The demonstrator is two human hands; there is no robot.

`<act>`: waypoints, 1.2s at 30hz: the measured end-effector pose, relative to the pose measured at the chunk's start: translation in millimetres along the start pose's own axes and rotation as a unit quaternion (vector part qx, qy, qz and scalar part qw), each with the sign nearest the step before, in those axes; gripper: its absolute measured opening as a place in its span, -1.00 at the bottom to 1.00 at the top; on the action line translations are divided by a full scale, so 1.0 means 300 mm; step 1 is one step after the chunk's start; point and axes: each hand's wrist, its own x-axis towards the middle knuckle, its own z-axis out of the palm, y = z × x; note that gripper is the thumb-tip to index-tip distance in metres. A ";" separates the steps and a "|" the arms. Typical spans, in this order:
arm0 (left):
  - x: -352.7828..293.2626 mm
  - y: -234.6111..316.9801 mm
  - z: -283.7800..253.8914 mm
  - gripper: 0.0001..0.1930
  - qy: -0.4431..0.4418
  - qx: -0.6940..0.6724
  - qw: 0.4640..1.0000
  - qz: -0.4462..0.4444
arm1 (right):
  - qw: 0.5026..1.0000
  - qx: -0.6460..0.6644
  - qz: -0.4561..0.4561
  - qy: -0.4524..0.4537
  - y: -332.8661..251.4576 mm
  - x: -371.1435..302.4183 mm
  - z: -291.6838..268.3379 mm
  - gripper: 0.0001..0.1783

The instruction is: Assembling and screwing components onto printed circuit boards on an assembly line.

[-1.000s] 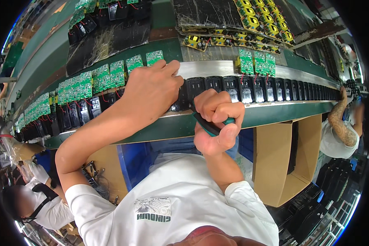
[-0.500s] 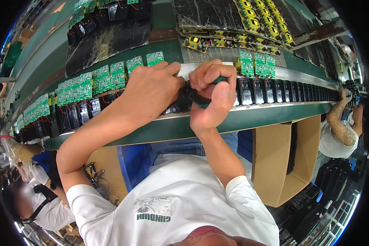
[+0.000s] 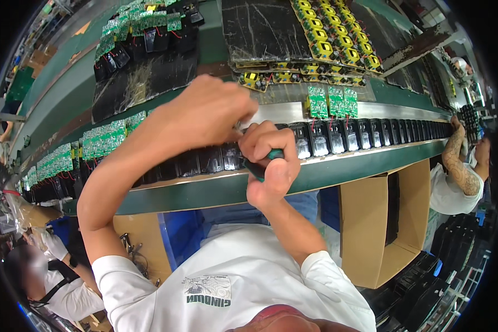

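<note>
My right hand (image 3: 271, 160) is closed around a hand tool with green and black handles (image 3: 255, 169), over the row of black plastic cases (image 3: 221, 159). Its working end is mostly hidden by the fingers. Just beyond, to the left, my left hand (image 3: 216, 108) is raised with curled fingers, slightly blurred. Its fingertips face the right knuckles, and anything pinched there is hidden. Green circuit boards (image 3: 110, 135) with red wires stand along the cases to the left, partly behind my left forearm. More green boards (image 3: 335, 102) stand to the right of my hands.
Black sheets (image 3: 265, 33) beyond the row carry yellow-topped circuit boards (image 3: 321, 36). More boards and cases lie at the far left. An open cardboard box (image 3: 365, 221) stands below the bench edge (image 3: 337, 165) on the right. Other people work at both sides.
My left hand has lifted away from the cases, farther from me. The right hand, still around the tool, has shifted a little left and nearer. The whole view has also moved slightly.
</note>
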 end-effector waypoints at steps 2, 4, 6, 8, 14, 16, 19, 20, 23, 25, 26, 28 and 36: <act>0.075 -0.069 -0.001 -0.75 0.019 -0.020 1.000 0.015 | 1.000 0.000 0.010 -0.021 -0.001 0.010 -0.003 -0.77; 0.110 -0.092 0.006 -0.72 0.034 -0.020 0.999 0.026 | 0.999 0.003 0.002 -0.037 0.004 0.020 -0.011 -0.71; 0.112 -0.118 0.031 -0.72 0.122 -0.039 0.990 0.067 | 0.999 0.007 -0.024 -0.044 0.006 0.030 -0.016 -0.68; 0.137 -0.136 0.024 -0.71 0.207 -0.060 0.970 0.115 | 0.999 -0.015 0.019 -0.049 -0.009 0.029 -0.027 -0.68; 0.481 -0.254 -0.141 -0.71 0.459 0.100 0.882 -0.047 | 0.995 0.086 -0.020 -0.046 -0.142 0.060 -0.105 -0.59; 0.656 -0.361 -0.123 -0.73 0.556 0.179 0.811 -0.032 | 0.995 0.060 -0.015 -0.076 -0.202 0.076 -0.159 -0.54; 0.855 -0.427 -0.090 -0.56 0.364 0.098 0.904 -0.203 | 0.999 0.040 -0.003 -0.032 -0.283 0.082 -0.227 -0.57; 0.880 -0.481 -0.065 -0.57 0.386 0.081 0.901 -0.177 | 0.999 0.037 0.004 -0.023 -0.304 0.077 -0.248 -0.58; 0.914 -0.605 -0.033 -0.59 0.454 0.038 0.885 -0.097 | 0.999 0.037 0.015 0.002 -0.338 0.069 -0.289 -0.60; 0.934 -0.561 -0.052 -0.63 0.430 0.034 0.897 -0.092 | 0.999 0.024 0.019 0.010 -0.348 0.063 -0.313 -0.62; 0.915 -0.529 -0.068 -0.66 0.405 0.032 0.909 -0.097 | 0.999 0.018 0.028 0.012 -0.354 0.060 -0.319 -0.65; 0.861 -0.462 -0.098 -0.72 0.355 0.029 0.928 -0.109 | 0.999 0.006 0.048 0.014 -0.363 0.061 -0.333 -0.69; 0.464 -0.183 -0.129 -0.53 0.398 -0.200 0.895 -0.039 | 0.958 -0.283 0.040 0.021 -0.376 0.176 -0.320 -0.27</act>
